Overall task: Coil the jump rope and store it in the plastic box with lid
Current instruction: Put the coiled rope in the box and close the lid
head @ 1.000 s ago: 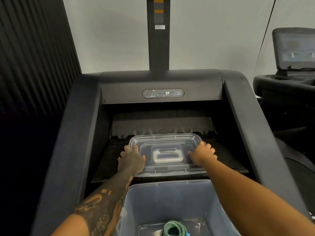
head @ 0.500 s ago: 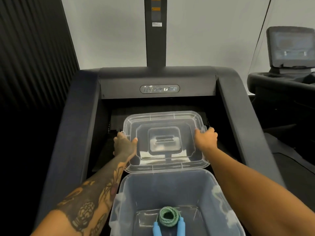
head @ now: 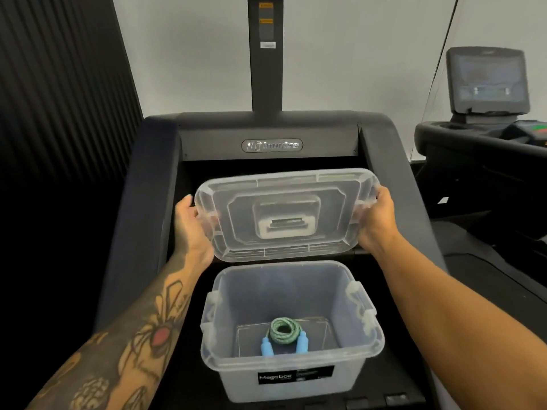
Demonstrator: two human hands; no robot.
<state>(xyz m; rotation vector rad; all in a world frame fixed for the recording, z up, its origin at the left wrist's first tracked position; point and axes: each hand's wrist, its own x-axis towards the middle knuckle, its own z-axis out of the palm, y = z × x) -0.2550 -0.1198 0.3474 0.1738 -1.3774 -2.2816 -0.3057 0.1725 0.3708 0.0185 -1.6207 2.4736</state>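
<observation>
A clear plastic lid (head: 334,208) with a recessed handle hangs in the air above and behind the open box, tilted toward me. My left hand (head: 191,229) grips its left edge and my right hand (head: 374,221) grips its right edge. Below it stands the clear plastic box (head: 362,355), open, with white side clips and a black label on its front. On the box's floor lies the jump rope (head: 282,332), green cord wound into a small coil with two blue handles pointing toward me.
The box stands on the dark deck of a treadmill (head: 154,184), between its two raised side rails. A black slatted wall (head: 59,84) is on the left. A second machine with a screen (head: 488,81) stands at the right.
Both hands have lifted the lid off the treadmill deck and brought it up and toward me, above the box. The view has tipped down, showing the whole box and rope.
</observation>
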